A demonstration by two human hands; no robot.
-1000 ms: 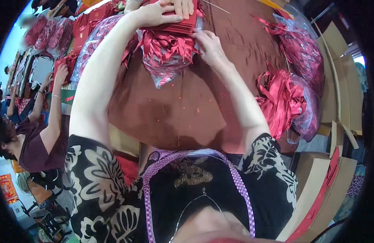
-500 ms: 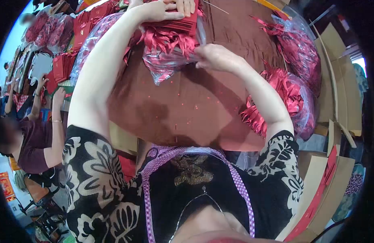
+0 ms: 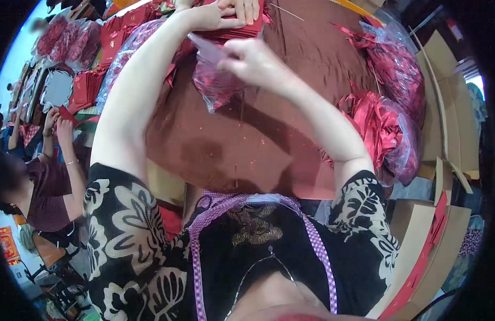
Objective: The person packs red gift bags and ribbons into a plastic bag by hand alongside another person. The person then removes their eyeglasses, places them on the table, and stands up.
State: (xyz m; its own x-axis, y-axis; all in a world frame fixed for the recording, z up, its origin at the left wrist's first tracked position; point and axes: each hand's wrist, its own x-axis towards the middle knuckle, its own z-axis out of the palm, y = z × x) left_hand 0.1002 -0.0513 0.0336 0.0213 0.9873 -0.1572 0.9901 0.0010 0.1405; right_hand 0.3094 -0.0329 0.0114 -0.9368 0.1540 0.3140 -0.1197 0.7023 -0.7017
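At the top edge, a stack of red envelopes [image 3: 234, 33] lies partly in a clear plastic bag [image 3: 218, 88] with red ribbons inside. My left hand [image 3: 209, 17] rests on top of the stack, its visible fingers stretched out and the rest cut off or hidden. Beside it, the fingers of another hand [image 3: 244, 8], seemingly a co-worker's, reach down from the frame's top onto the stack. My right hand [image 3: 252, 63] is closed on the bag's loose edge, which it draws across toward the left. Motion blurs the plastic near its fingertips.
Brown cloth [image 3: 204, 160] covers the table, dotted with red specks. A bag of red ribbons [image 3: 384, 128] lies at the right, with another bag [image 3: 392, 64] behind it. Open cardboard boxes [image 3: 440, 91] stand beyond. At the left, a co-worker [image 3: 52, 187] handles red pieces.
My right hand has moved left and slightly up from the bag's right side, pulling the plastic over the ribbons. My left hand stays on the stack. The co-worker's hands at left have come together.
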